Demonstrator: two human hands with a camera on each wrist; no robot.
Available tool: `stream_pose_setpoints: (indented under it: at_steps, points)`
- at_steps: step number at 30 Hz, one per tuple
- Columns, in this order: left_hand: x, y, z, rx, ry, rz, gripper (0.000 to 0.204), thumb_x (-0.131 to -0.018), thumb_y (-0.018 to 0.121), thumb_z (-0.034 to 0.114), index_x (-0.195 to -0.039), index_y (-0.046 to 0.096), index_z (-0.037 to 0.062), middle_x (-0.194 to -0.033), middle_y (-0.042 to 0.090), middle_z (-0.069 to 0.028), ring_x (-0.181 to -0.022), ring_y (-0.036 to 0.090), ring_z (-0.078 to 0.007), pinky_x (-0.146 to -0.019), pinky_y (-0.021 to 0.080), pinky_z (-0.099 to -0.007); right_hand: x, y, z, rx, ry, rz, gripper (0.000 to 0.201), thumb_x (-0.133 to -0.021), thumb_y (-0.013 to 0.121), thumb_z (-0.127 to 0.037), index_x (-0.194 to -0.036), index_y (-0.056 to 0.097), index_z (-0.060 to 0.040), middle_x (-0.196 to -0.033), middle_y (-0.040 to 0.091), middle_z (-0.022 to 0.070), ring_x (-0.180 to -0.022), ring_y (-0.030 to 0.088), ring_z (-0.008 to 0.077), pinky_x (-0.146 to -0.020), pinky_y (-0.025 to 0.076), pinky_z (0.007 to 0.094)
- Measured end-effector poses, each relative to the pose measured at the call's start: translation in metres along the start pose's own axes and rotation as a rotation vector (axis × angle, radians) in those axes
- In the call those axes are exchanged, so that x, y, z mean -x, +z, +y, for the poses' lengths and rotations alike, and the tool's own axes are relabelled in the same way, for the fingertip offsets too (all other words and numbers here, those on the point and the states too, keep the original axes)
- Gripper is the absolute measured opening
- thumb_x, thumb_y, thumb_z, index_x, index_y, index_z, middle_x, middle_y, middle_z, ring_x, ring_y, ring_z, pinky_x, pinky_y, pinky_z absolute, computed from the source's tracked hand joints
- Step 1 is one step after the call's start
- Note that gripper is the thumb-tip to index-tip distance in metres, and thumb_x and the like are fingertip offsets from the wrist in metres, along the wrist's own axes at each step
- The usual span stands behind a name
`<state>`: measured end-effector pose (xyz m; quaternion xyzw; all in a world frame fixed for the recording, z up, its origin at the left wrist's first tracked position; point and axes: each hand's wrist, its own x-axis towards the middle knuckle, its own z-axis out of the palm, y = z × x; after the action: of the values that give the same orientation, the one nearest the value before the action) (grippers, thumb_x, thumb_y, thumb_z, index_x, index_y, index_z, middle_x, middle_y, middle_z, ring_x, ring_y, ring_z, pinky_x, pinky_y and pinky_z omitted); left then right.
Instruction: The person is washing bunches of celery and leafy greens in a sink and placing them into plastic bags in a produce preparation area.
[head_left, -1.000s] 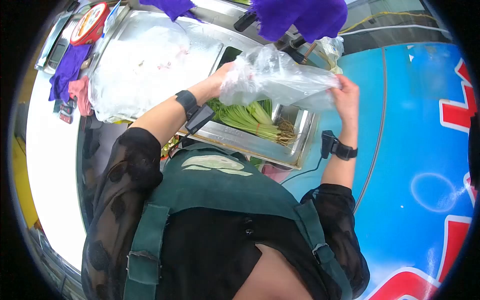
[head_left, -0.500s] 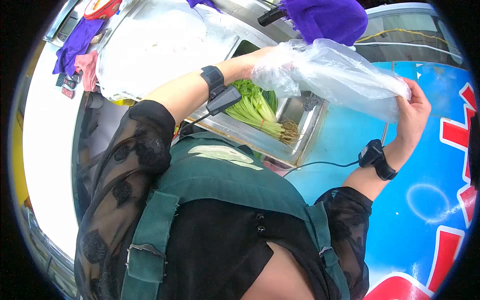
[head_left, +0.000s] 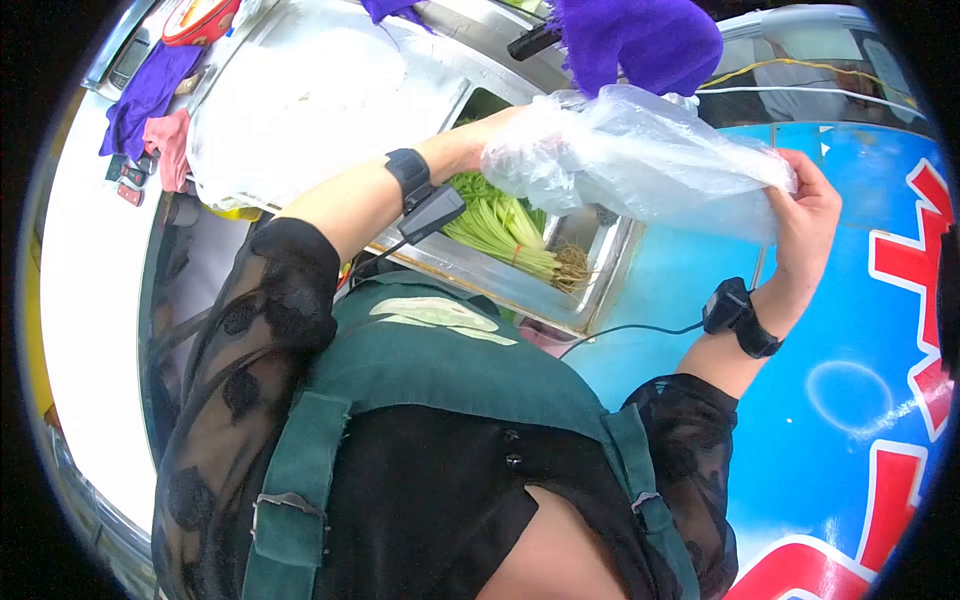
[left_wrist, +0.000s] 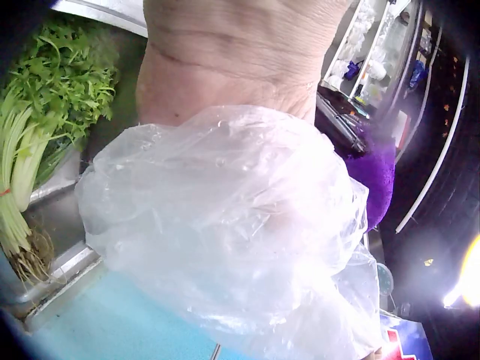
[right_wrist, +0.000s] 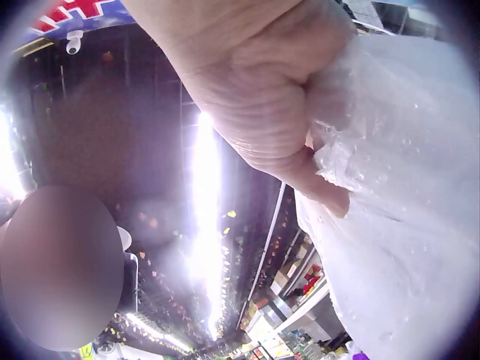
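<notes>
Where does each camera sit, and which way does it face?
Head: on the head, facing down over the apron and arms.
Left wrist: facing along the left hand, fingers hidden by the plastic bag.
Right wrist: facing upward along the right hand, toward bright lights.
Head and left wrist share the leafy greens.

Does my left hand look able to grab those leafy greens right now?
Probably, but only through plastic: your left hand is inside the clear bag, though the leafy greens lie close by, mostly uncovered.
</notes>
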<state>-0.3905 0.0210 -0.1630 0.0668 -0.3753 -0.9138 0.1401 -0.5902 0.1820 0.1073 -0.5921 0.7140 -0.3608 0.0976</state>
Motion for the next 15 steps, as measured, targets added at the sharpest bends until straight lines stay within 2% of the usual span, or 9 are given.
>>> stream_pose_setpoints:
  at_steps: [3, 5, 7, 9, 10, 11, 12, 13, 15]
  points:
    - [0.006, -0.011, -0.006, 0.095, -0.043, 0.010, 0.030, -0.093, 0.058, 0.012, -0.122, 0.056, 0.0033, -0.098, 0.063, -0.0005, -0.084, 0.060, -0.0070, -0.072, 0.053, -0.0249, 0.000, 0.011, 0.001, 0.031, -0.022, -0.036, 0.027, -0.072, 0.060, 0.008, -0.097, 0.067, 0.0025, -0.087, 0.065, 0.0016, -0.080, 0.059, 0.0091, -0.070, 0.046, 0.0219]
    - [0.009, -0.027, -0.019, 0.147, -0.067, 0.002, 0.028, -0.094, 0.056, 0.011, -0.121, 0.057, 0.0046, -0.096, 0.062, -0.0003, -0.084, 0.060, -0.0064, -0.071, 0.053, -0.0249, -0.001, 0.031, 0.018, -0.048, 0.061, -0.161, 0.025, -0.071, 0.059, 0.008, -0.094, 0.067, 0.0015, -0.084, 0.066, 0.0016, -0.076, 0.059, 0.0090, -0.068, 0.047, 0.0229]
    - [0.012, -0.058, -0.037, 0.327, -0.223, 0.030, 0.027, -0.094, 0.055, 0.010, -0.121, 0.057, 0.0061, -0.100, 0.062, -0.0018, -0.091, 0.062, -0.0097, -0.076, 0.053, -0.0259, 0.006, 0.040, 0.023, 0.047, 0.081, -0.184, 0.023, -0.071, 0.060, 0.007, -0.092, 0.067, 0.0012, -0.083, 0.066, 0.0014, -0.075, 0.059, 0.0089, -0.067, 0.047, 0.0234]
    - [0.047, -0.035, -0.026, 0.197, -0.030, 0.238, 0.031, -0.090, 0.061, 0.009, -0.120, 0.057, 0.0020, -0.105, 0.064, -0.0057, -0.090, 0.062, -0.0151, -0.076, 0.052, -0.0275, 0.010, 0.044, 0.032, 0.141, 0.085, -0.212, 0.021, -0.072, 0.060, 0.006, -0.090, 0.067, 0.0009, -0.081, 0.066, 0.0011, -0.073, 0.059, 0.0088, -0.066, 0.047, 0.0239]
    - [0.054, -0.062, -0.040, 0.123, 0.027, 0.068, 0.035, -0.088, 0.063, 0.007, -0.122, 0.055, 0.0035, -0.113, 0.062, -0.0072, -0.102, 0.060, -0.0175, -0.087, 0.049, -0.0299, 0.017, 0.045, 0.039, -0.051, 0.152, -0.164, 0.020, -0.071, 0.060, 0.006, -0.090, 0.067, 0.0013, -0.080, 0.066, 0.0010, -0.073, 0.059, 0.0088, -0.066, 0.047, 0.0241]
    - [0.065, -0.075, -0.044, 0.173, 0.008, 0.046, 0.036, -0.088, 0.064, 0.009, -0.123, 0.055, 0.0058, -0.115, 0.060, -0.0060, -0.111, 0.056, -0.0174, -0.094, 0.045, -0.0339, 0.022, 0.048, 0.047, -0.248, 0.218, -0.113, 0.020, -0.071, 0.060, 0.005, -0.089, 0.067, 0.0016, -0.079, 0.066, 0.0009, -0.073, 0.059, 0.0088, -0.066, 0.047, 0.0244]
    - [0.078, -0.080, -0.042, 0.155, -0.061, 0.160, 0.039, -0.086, 0.067, 0.010, -0.122, 0.055, 0.0060, -0.119, 0.059, -0.0055, -0.114, 0.054, -0.0169, -0.098, 0.044, -0.0353, 0.024, 0.050, 0.055, -0.064, 0.259, -0.165, 0.020, -0.070, 0.060, 0.006, -0.089, 0.067, 0.0030, -0.080, 0.067, 0.0025, -0.074, 0.060, 0.0098, -0.067, 0.047, 0.0243]
    - [0.090, -0.084, -0.041, 0.138, -0.125, 0.273, 0.041, -0.084, 0.070, 0.011, -0.122, 0.054, 0.0063, -0.122, 0.057, -0.0050, -0.116, 0.053, -0.0163, -0.101, 0.043, -0.0367, 0.027, 0.047, 0.058, -0.067, 0.250, -0.159, 0.020, -0.070, 0.060, 0.006, -0.089, 0.067, 0.0030, -0.080, 0.067, 0.0025, -0.074, 0.060, 0.0098, -0.067, 0.047, 0.0243]
    - [0.112, -0.106, -0.047, 0.155, -0.104, 0.295, 0.038, -0.088, 0.065, 0.014, -0.125, 0.054, 0.0078, -0.123, 0.056, -0.0065, -0.117, 0.051, -0.0217, -0.098, 0.043, -0.0385, 0.034, 0.042, 0.055, -0.062, 0.221, -0.110, 0.023, -0.069, 0.060, 0.007, -0.090, 0.067, 0.0037, -0.082, 0.068, 0.0036, -0.075, 0.061, 0.0108, -0.068, 0.048, 0.0244]
